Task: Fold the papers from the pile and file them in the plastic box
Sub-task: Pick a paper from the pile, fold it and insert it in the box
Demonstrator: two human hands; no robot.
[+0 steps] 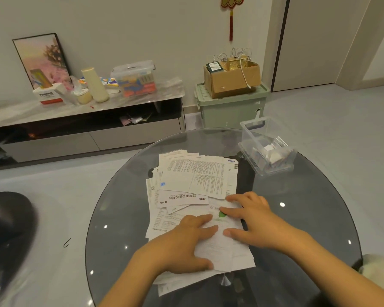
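**Two hands flat on the paper pile**

A messy pile of white printed papers [193, 196] lay in the middle of a round dark glass table [124, 240]. Both hands were on the near end of the pile, on one white sheet with a small green mark [220, 238]. The left hand [186, 242] lay flat on the sheet's left part, fingers straight and pointing right, thumb along the near edge. The right hand [253, 218] lay flat on the sheet's right part, fingers spread and pointing left. The fingertips of the two hands were close together, near the green mark. Neither hand was curled around anything; both just pressed down on the paper.

The clear plastic box [266, 147] stood on the far right side of the table, well apart from the hands and beside the pile's far corner. Some folded white papers [273, 154] already sat inside it.

The hands covered much of the sheet, so it was hard to see if it had a fold. The print on the papers was too small to read. The lower sheets of the pile were mostly hidden by the ones on top. The table's near edge was cut off at the bottom.
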